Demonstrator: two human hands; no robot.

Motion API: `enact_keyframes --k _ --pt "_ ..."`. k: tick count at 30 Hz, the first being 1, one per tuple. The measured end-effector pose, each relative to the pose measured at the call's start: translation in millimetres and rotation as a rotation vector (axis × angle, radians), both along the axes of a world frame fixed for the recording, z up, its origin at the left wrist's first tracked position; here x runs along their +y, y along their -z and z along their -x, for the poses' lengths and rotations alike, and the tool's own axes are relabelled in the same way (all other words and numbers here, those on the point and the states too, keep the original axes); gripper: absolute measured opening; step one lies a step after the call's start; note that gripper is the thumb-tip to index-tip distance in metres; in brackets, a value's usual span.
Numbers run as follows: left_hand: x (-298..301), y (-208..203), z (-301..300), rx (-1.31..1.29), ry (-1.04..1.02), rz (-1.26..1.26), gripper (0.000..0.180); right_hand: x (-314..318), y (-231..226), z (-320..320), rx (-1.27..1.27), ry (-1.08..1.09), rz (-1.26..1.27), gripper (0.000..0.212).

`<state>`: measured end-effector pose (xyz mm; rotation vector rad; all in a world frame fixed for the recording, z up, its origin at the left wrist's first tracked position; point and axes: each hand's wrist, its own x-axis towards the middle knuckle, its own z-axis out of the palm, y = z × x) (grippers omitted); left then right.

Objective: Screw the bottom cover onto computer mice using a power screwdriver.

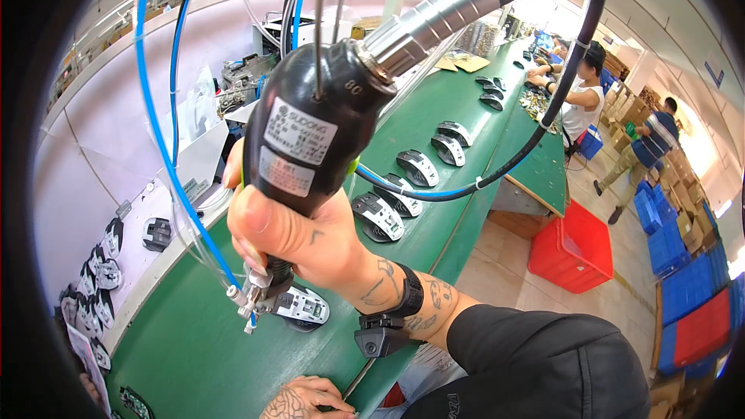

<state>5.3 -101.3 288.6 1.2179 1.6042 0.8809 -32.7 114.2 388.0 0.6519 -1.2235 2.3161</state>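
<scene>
My right hand (299,233) is closed around a black power screwdriver (330,85), held upright above the green conveyor belt (186,341). Metal fittings and a thin blue hose are at its lower end. Just beyond that end, an opened computer mouse shell (304,306) lies on the belt, partly covered by the driver and my hand; whether they touch I cannot tell. At the lower edge my left hand (306,399) rests on the belt, fingers bent together, partly cut off; what they hold, if anything, is hidden. A small circuit board (136,402) lies at the lower left.
More mouse shells (380,216) line the belt ahead. Others are piled on the white ledge (143,279) at left. A thick black cable (535,140) loops over the belt. A red bin (572,248) stands on the floor at right. A co-worker (582,105) sits farther along.
</scene>
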Motion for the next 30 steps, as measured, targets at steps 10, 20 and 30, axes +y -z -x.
enact_keyframes --k 10,20,30 --pt "5 9 -12 0.182 0.002 0.091 0.013 -5 6 -4 -0.102 -0.023 -0.002 0.037" --pt "4 27 -12 0.307 0.158 0.180 0.020 -6 15 2 -0.040 0.035 -0.062 0.033" --pt "9 35 -10 0.348 0.148 0.113 0.020 -4 9 1 -0.010 0.072 -0.007 0.027"
